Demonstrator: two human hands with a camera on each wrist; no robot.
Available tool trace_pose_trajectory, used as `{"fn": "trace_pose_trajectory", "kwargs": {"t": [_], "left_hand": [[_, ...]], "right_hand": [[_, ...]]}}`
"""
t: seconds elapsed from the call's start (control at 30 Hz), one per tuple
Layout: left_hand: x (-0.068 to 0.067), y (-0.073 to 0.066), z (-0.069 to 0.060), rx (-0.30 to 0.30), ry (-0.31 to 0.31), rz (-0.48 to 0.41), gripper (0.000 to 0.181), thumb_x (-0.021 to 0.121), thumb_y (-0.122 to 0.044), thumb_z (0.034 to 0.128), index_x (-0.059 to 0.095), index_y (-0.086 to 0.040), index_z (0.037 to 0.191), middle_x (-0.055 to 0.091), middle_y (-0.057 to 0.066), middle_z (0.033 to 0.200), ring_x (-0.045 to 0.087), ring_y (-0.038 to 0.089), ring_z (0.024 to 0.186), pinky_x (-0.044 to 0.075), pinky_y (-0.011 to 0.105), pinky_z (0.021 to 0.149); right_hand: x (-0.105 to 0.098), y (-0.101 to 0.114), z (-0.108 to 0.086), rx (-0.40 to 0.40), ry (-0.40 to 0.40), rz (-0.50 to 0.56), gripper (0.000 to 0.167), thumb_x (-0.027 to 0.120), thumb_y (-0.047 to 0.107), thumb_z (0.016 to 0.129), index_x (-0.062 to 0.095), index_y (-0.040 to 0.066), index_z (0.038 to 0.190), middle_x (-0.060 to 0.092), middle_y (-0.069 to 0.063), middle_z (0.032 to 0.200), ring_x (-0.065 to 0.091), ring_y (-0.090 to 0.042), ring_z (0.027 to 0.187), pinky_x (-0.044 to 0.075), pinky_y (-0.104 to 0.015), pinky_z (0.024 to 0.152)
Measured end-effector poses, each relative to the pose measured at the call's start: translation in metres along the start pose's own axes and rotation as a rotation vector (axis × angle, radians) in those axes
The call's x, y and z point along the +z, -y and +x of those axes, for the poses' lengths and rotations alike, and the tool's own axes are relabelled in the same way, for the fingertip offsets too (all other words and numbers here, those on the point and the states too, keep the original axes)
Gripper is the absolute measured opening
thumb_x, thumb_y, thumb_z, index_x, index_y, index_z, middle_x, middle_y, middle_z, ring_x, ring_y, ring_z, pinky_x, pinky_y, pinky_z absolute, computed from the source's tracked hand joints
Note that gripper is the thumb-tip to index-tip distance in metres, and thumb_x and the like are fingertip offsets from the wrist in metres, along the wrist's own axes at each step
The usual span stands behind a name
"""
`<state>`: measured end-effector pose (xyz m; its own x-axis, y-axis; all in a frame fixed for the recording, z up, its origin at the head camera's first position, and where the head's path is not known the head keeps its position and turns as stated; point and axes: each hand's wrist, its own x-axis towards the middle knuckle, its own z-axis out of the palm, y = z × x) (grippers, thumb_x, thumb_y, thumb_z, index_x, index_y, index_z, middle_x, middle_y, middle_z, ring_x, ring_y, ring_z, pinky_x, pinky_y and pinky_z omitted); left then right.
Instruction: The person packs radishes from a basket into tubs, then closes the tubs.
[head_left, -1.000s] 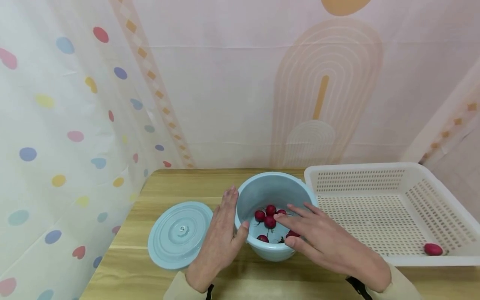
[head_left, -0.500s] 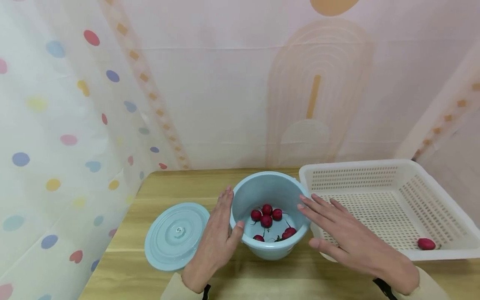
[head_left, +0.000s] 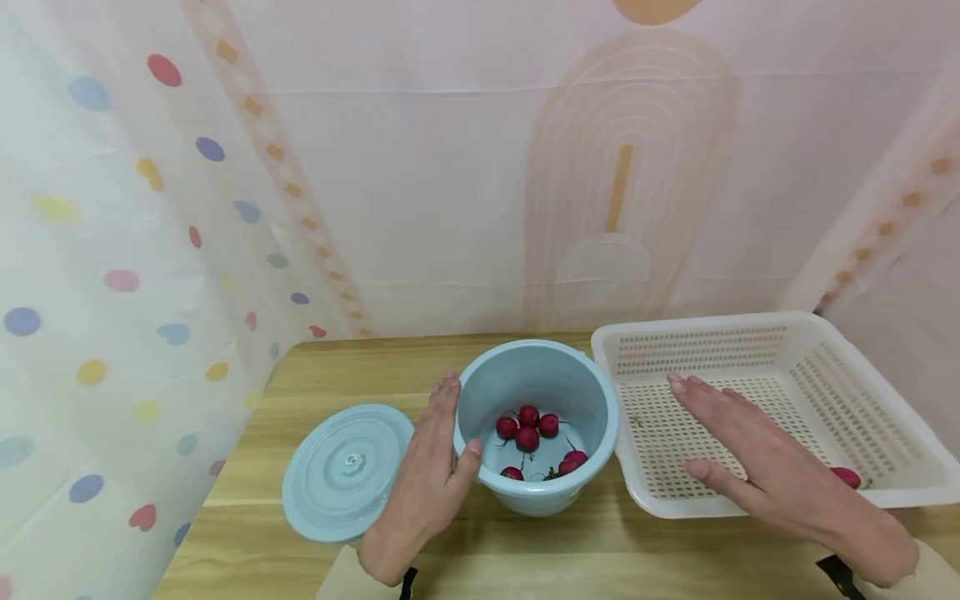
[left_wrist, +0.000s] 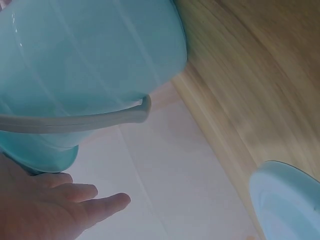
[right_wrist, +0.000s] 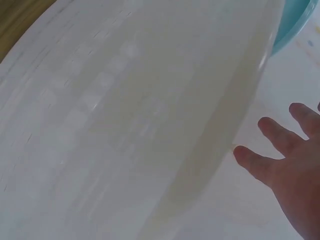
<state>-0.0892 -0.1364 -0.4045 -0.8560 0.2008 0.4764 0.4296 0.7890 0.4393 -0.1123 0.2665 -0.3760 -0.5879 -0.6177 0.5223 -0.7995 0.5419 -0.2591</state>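
Observation:
A light blue bucket (head_left: 534, 500) stands on the wooden table with several red radishes (head_left: 527, 439) on its bottom. My left hand (head_left: 431, 479) is at the bucket's left rim with straight fingers and the thumb near the edge; whether it touches I cannot tell. In the left wrist view the bucket's grey handle (left_wrist: 75, 122) hangs along its side. Over the white perforated basket (head_left: 697, 322) hovers my right hand (head_left: 780, 467), fingers extended and holding nothing. A single radish (head_left: 847, 477) lies in the basket's near right corner, partly hidden by that hand.
Left of the bucket a round light blue lid (head_left: 351, 471) lies flat, partly behind my left hand. A patterned curtain (head_left: 450, 192) hangs behind the table and down its left side. The basket's left edge sits close to the bucket.
My right hand has moved right, from above the bucket to over the basket. The left hand stays by the bucket's left rim. The view has shifted slightly to the right.

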Motion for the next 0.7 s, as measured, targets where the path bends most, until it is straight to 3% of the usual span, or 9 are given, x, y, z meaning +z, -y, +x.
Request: {"fn": "trace_pose_trajectory", "kwargs": {"t": [0.2,0.33,0.5,0.7], "left_hand": [[-0.001,0.002,-0.001,0.001,-0.008,0.013,0.074,0.053,-0.027,0.1011,0.023,-0.002,0.164,0.020,0.007,0.172,0.023,0.038,0.155,0.026,0.062,0.120],[-0.001,0.003,-0.001,0.002,-0.003,0.026,0.075,0.054,-0.027,0.1013,0.022,-0.002,0.164,0.020,0.007,0.172,0.022,0.037,0.156,0.025,0.061,0.121],[0.000,0.003,-0.002,0.003,-0.004,0.035,0.074,0.053,-0.028,0.1019,0.023,-0.002,0.164,0.022,0.010,0.171,0.021,0.035,0.156,0.025,0.060,0.121],[0.002,0.004,0.000,0.022,-0.010,0.042,0.073,0.052,-0.028,0.1022,0.023,-0.002,0.164,0.022,0.009,0.171,0.020,0.036,0.156,0.026,0.062,0.121]], "right_hand": [[-0.014,-0.013,-0.011,-0.004,-0.032,-0.030,0.072,0.067,0.035,0.100,0.040,0.003,0.158,0.040,-0.007,0.164,0.026,-0.007,0.153,0.014,-0.022,0.124],[-0.020,-0.017,-0.019,0.035,-0.030,-0.035,0.072,0.074,0.026,0.095,0.043,0.006,0.157,0.043,-0.006,0.162,0.027,-0.003,0.151,0.014,-0.019,0.122],[-0.027,-0.027,-0.029,0.083,-0.037,-0.061,0.073,0.078,0.015,0.089,0.048,0.012,0.156,0.047,0.002,0.159,0.027,0.005,0.147,0.014,-0.012,0.118],[-0.036,-0.044,-0.045,0.146,-0.045,-0.112,0.068,0.077,0.013,0.090,0.053,0.015,0.153,0.045,0.014,0.155,0.023,0.014,0.143,0.013,-0.007,0.115]]}}
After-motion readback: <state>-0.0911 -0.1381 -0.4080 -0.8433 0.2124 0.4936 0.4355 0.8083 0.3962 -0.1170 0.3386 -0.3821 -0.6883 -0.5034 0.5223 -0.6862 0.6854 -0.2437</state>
